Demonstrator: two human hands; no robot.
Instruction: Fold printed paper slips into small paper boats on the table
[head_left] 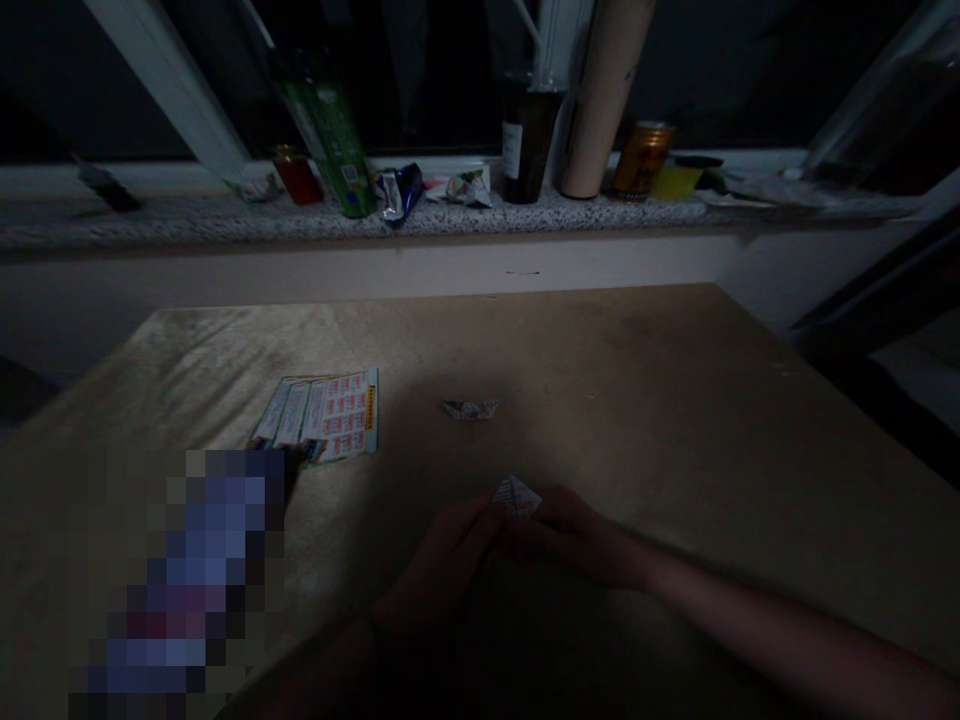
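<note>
Dimly lit, left hand (457, 535) and right hand (581, 530) pinch folded paper (516, 496).
Their undersides vanish in darkness; pixelated blocks (187, 580) mask the table's (675, 420) near left, below a windowsill (225, 226).

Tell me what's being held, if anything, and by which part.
A small folded paper, held at its left side by the left hand and its right side by the right hand.

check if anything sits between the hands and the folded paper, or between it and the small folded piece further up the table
Nothing visible does. The left hand and right hand already hold the folded paper, and no object shows between it and the small folded piece. The printed sheets lie off to the left.
</note>
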